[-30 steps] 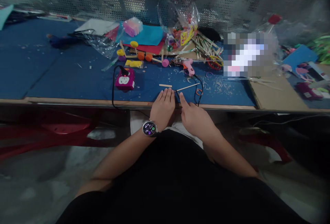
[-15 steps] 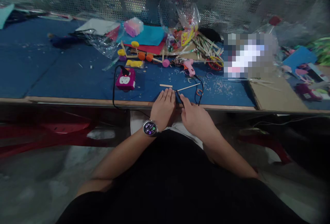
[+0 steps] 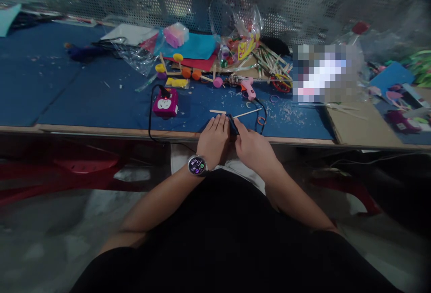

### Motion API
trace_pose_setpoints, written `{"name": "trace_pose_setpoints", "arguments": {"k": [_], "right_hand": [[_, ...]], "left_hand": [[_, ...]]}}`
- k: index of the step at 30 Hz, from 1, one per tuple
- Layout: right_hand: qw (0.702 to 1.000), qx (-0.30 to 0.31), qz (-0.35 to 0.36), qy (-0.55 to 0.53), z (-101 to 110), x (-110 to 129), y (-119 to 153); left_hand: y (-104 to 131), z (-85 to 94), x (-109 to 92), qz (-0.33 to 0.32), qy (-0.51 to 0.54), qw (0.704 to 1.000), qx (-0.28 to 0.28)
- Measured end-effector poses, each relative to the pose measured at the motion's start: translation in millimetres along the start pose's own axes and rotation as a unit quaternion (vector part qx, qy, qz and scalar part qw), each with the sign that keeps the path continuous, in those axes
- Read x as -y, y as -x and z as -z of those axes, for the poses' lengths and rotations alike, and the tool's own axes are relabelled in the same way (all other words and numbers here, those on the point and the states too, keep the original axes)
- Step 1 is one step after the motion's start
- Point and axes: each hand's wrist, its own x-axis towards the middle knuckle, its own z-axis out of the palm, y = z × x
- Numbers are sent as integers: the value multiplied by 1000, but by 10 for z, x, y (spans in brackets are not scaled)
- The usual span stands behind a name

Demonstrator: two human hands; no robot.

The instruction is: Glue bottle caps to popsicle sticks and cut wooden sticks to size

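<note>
My left hand (image 3: 214, 135) lies flat at the front edge of the blue table, its fingers stretched forward side by side. Just beyond its fingertips is a short flat wooden stick (image 3: 217, 112). My right hand (image 3: 254, 148) grips a slim dark knife (image 3: 232, 122), with the index finger laid along it. The knife's tip points away from me, close beside my left fingertips. A longer thin wooden stick (image 3: 249, 113) slants from the knife's tip toward the right. Whatever lies under my left fingers is hidden.
A pink glue gun (image 3: 248, 88) with a black cord lies beyond my hands. Left stands a magenta power box (image 3: 165, 103) with a plug in it. Behind are coloured foam sheets (image 3: 202, 46), bundled sticks (image 3: 269, 57) and plastic bags; cardboard (image 3: 363, 124) lies right.
The knife in my right hand has tilted slightly, showing more of its dark side, and my right index finger has shifted a little forward. My left hand stays in place.
</note>
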Motion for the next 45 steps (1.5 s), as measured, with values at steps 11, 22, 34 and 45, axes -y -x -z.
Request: {"name": "trace_pose_setpoints", "arguments": {"k": [11, 22, 34, 45], "right_hand": [[1000, 10, 1, 25, 49, 18, 5], [999, 27, -5, 35, 80, 87, 33], [999, 24, -4, 24, 58, 43, 25], [999, 20, -6, 25, 52, 52, 52]], "left_hand": [[15, 7, -7, -4, 2, 1000, 5], [4, 22, -28, 7, -8, 1000, 28], [3, 37, -26, 4, -4, 999, 34], [0, 4, -17, 8, -2, 1000, 24]]}}
